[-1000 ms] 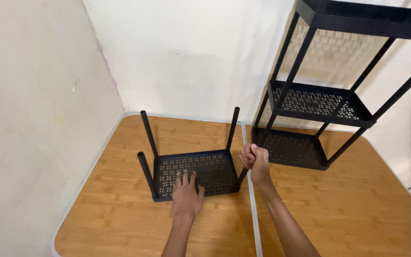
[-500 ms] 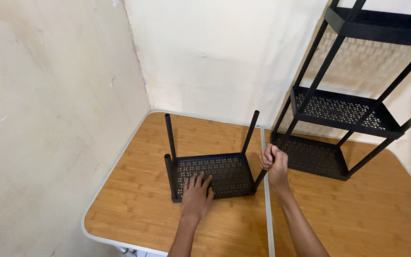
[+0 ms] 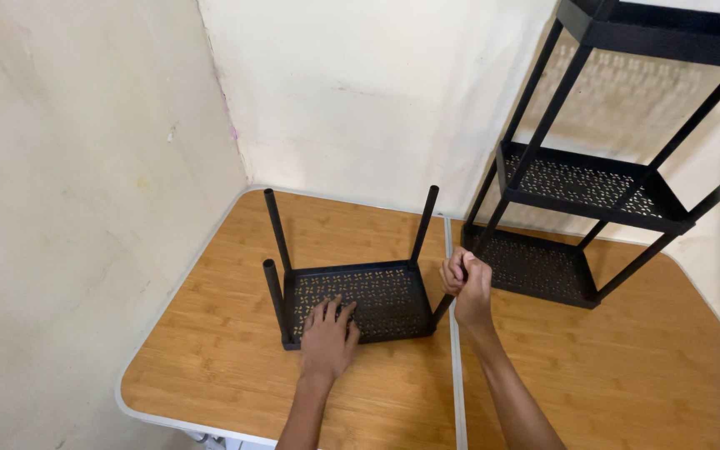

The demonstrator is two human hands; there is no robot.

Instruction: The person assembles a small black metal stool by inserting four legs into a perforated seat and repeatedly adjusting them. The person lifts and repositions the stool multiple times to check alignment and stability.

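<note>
I see the small black perforated tray (image 3: 360, 296) lying at the centre of the frame on the wooden surface (image 3: 210, 367), three black posts standing up from its corners. My left hand (image 3: 328, 340) lies flat on the tray's near edge, fingers (image 3: 327, 312) spread open and holding nothing. My right hand (image 3: 467, 283) is closed tight around the fourth post (image 3: 442, 307) at the tray's lower right corner. A taller black shelf rack (image 3: 593, 183) stands at the upper right.

Before me: a tall black perforated metal shelving rack (image 3: 581, 179) standing on the wood-grain folding table (image 3: 210, 350), cream walls (image 3: 85, 167) behind.
</note>
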